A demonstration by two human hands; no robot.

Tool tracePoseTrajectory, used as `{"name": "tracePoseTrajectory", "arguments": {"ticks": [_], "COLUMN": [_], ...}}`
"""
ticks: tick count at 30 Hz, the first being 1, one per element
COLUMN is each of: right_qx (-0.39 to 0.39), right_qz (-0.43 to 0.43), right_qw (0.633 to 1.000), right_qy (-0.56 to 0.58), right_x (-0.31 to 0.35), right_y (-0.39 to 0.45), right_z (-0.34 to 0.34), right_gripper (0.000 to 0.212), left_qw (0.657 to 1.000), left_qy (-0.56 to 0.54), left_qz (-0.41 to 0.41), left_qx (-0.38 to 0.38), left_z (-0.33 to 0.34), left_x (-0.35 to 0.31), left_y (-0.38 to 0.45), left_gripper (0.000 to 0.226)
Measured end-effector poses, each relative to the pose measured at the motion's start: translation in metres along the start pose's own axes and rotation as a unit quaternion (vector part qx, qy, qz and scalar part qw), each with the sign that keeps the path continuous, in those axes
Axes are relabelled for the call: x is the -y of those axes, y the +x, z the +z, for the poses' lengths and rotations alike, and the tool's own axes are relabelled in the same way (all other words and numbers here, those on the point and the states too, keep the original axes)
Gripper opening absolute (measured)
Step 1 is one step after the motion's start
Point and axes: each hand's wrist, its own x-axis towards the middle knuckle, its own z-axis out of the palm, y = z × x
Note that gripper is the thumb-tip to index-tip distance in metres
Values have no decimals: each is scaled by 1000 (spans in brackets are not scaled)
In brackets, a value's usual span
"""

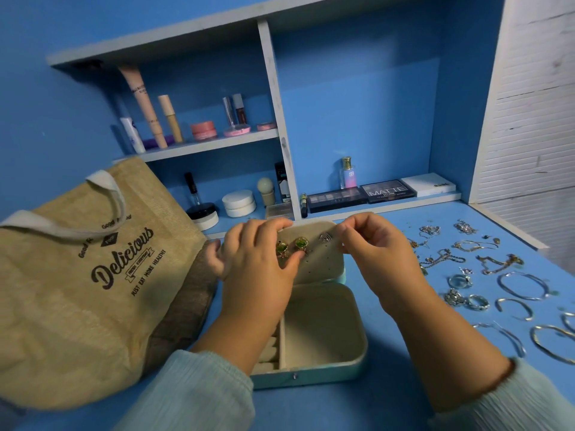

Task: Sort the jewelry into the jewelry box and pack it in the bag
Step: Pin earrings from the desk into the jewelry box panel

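Fingers: left hand (258,262) pinches green earring (300,244) on lid panel (320,259); right hand (373,247) curled at panel's right edge, contents unclear.
Handling: earring judged light, fragile; held by rim.

Home dressing table: blue shelves (211,143) of cosmetics, perfume bottle (347,173), eyeshadow palettes (361,195).

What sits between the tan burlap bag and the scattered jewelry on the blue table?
In the head view, the open pale jewelry box, with both hands at its lid.
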Motion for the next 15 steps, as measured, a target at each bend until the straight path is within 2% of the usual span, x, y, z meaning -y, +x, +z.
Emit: {"name": "tracePoseTrajectory", "arguments": {"ticks": [5, 10, 15], "right_qx": [-9, 76, 142], "right_qz": [4, 38, 49], "right_qw": [999, 981, 954], "right_qy": [-38, -173, -259], "right_x": [22, 43, 50], "right_y": [0, -5, -9], "right_z": [-7, -14, -12], "right_gripper": [11, 10, 12], "left_qw": [1000, 999, 999], "left_qy": [-16, -19, -19], "left_qz": [15, 21, 41], "left_qx": [-9, 28, 21], "left_z": [-9, -23, -28], "left_x": [-2, -5, -7], "left_y": [-7, -19, -31], "left_gripper": [38, 33, 31]}}
